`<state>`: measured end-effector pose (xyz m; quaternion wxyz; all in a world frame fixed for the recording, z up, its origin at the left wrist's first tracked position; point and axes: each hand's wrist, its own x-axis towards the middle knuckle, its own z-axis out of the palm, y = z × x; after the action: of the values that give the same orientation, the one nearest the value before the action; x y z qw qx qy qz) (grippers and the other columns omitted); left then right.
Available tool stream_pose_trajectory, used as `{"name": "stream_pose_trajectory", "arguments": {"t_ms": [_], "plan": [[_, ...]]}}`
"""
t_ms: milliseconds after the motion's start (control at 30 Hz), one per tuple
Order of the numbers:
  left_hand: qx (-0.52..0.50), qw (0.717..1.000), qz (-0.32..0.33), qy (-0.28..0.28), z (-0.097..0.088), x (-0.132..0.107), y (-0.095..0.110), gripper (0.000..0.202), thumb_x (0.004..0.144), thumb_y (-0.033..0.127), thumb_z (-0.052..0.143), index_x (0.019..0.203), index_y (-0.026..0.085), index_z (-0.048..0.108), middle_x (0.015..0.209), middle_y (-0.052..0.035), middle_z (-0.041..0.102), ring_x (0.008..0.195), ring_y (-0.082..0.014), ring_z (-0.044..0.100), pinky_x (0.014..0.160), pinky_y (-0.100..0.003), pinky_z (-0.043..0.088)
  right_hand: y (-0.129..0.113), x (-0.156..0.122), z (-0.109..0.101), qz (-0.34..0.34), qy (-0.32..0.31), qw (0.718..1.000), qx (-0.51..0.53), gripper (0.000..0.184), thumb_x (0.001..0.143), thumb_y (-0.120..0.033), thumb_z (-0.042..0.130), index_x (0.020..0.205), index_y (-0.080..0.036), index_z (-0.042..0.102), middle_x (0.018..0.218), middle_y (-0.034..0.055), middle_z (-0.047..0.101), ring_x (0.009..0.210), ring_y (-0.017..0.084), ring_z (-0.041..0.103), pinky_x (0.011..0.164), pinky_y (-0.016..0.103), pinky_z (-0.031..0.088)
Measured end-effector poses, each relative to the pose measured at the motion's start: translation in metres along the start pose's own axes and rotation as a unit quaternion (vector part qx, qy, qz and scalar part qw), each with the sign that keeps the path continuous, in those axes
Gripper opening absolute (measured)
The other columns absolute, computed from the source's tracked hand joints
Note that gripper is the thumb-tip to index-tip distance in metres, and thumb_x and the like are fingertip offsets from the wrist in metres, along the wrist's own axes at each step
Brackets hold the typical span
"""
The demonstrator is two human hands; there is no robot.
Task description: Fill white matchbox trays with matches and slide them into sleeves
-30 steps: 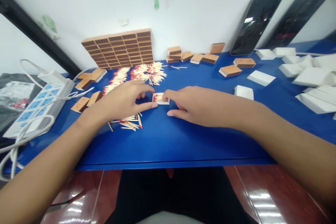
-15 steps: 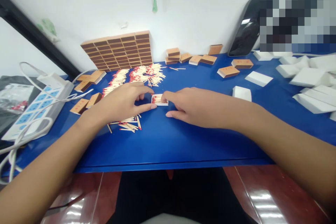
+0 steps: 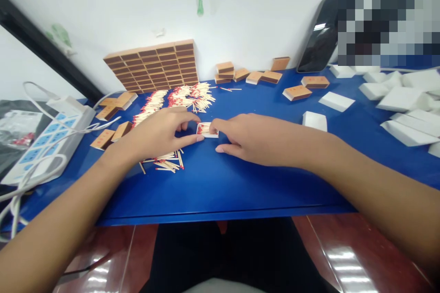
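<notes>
A small white matchbox tray (image 3: 208, 136) lies on the blue table, with red-tipped matches (image 3: 204, 128) inside it. My left hand (image 3: 163, 130) holds the tray's left end between thumb and forefinger. From the other side, my right hand (image 3: 245, 139) presses its forefinger down on the matches at the tray's right end; its thumb is apart, in front of the tray. The right fingertip hides part of the tray. Behind my left hand spreads a large heap of loose matches (image 3: 151, 105), and a smaller scatter of matches (image 3: 167, 163) lies in front of it.
Stacked brown matchboxes (image 3: 154, 66) stand against the wall. Several loose matchboxes (image 3: 297, 93) lie along the back and left. White empty trays (image 3: 400, 100) pile up at the right. A power strip (image 3: 51, 142) with cables is at the left; a dark glossy object (image 3: 318, 36) leans at the back.
The view has shifted very slightly. Both hands keep nearly the same pose at the tray, with the right forefinger still on the matches.
</notes>
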<state>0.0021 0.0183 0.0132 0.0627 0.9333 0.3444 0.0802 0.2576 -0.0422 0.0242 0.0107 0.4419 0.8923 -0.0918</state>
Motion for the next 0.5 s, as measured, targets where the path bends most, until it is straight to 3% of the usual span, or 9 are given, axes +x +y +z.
{"name": "stream_pose_trajectory", "arguments": {"t_ms": [500], "plan": [[-0.004, 1.000, -0.006, -0.008, -0.0016, -0.0002, 0.0005, 0.048, 0.100, 0.059, 0.067, 0.127, 0.020, 0.075, 0.092, -0.0045, 0.070, 0.082, -0.0202, 0.062, 0.073, -0.033, 0.044, -0.0028, -0.0030, -0.0017, 0.010, -0.017, 1.000, 0.004, 0.036, 0.110, -0.039, 0.057, 0.140, -0.019, 0.060, 0.117, 0.0132, 0.077, 0.092, 0.027, 0.072, 0.067, 0.032, 0.039]]}}
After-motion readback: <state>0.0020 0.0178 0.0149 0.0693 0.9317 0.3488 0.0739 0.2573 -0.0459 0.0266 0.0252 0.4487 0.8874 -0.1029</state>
